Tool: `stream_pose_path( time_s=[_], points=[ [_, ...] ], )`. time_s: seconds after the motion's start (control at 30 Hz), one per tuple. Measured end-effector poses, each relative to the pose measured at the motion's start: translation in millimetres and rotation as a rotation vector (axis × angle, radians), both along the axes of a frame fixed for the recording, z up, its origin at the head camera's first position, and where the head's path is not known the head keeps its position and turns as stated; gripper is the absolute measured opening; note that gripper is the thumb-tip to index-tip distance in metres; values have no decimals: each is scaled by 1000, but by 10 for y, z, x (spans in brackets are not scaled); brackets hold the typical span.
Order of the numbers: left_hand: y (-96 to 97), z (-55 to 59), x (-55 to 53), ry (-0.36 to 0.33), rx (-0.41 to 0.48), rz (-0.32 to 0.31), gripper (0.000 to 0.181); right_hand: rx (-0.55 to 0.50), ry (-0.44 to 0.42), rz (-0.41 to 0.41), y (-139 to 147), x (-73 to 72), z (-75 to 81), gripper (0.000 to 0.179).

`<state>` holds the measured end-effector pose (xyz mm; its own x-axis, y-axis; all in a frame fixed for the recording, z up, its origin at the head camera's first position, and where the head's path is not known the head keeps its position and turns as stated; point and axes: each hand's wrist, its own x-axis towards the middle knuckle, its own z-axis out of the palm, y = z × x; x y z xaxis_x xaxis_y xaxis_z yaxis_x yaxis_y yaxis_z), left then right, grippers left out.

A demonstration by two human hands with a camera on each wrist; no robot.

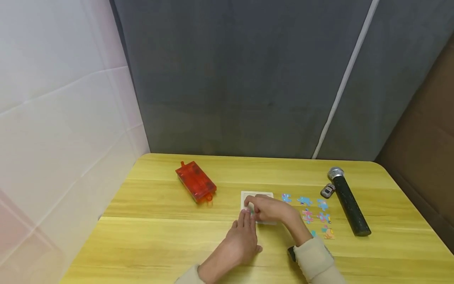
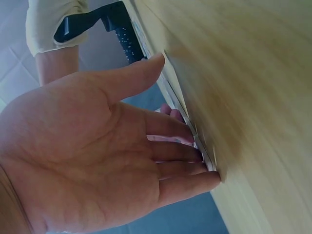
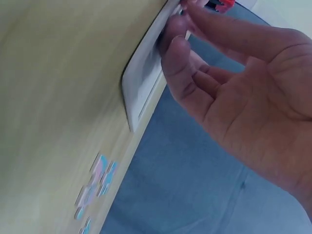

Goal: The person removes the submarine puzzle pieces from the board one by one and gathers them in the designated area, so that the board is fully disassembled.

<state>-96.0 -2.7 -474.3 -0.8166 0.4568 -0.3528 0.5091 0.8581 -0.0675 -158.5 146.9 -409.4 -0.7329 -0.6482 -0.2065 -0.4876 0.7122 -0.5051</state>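
A thin, pale puzzle tray (image 1: 267, 194) with a raised rim lies on the table. My left hand (image 1: 242, 241) has its fingers stretched out together, fingertips right at the tray's near left edge; the left wrist view shows the bare palm. Over the tray, my right hand (image 1: 270, 208) bends its fingers down and pinches a small teal puzzle piece (image 1: 252, 212), mostly hidden by the fingers. The right wrist view shows the curled fingertips (image 3: 176, 51) close against the tray (image 3: 141, 87).
Several loose puzzle pieces (image 1: 324, 217) lie right of the tray. Beyond them are a small toy car (image 1: 328, 191) and a black microphone (image 1: 351, 205) with a silver head. A translucent red box (image 1: 196, 181) sits at back left. Dark cloth (image 1: 230, 79) hangs behind the table.
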Motion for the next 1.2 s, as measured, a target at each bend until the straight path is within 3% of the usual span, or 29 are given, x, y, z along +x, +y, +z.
stream_pose_path(
  time_s=[0.13, 0.3, 0.43, 0.57, 0.67, 0.77, 1.03, 1.2],
  points=[
    [-5, -53, -33, -18, 6, 2, 91, 0, -30, -14, -50, 25, -7, 26],
    [-11, 94, -10, -43, 47, 36, 92, -2, -46, -40, -103, 91, 10, 31],
    [-63, 265, 10, -111, 145, 53, 92, 2, -45, -73, -119, 129, 5, 33],
    [-162, 547, 13, -185, 193, 46, 86, -21, -74, -93, -105, 133, -27, 34],
    [-259, 746, -16, -187, 194, 55, 81, -20, -78, -84, -95, 123, -55, 33],
    [-343, 836, -78, -183, 212, 91, 80, -4, -72, -73, -92, 111, -76, 33],
    [-409, 755, -178, -191, 244, 113, 80, -55, -47, -103, -120, 102, -107, 17],
    [-391, 695, -187, -173, 243, 97, 81, -86, 9, -80, -148, 125, -129, 21]
  ],
)
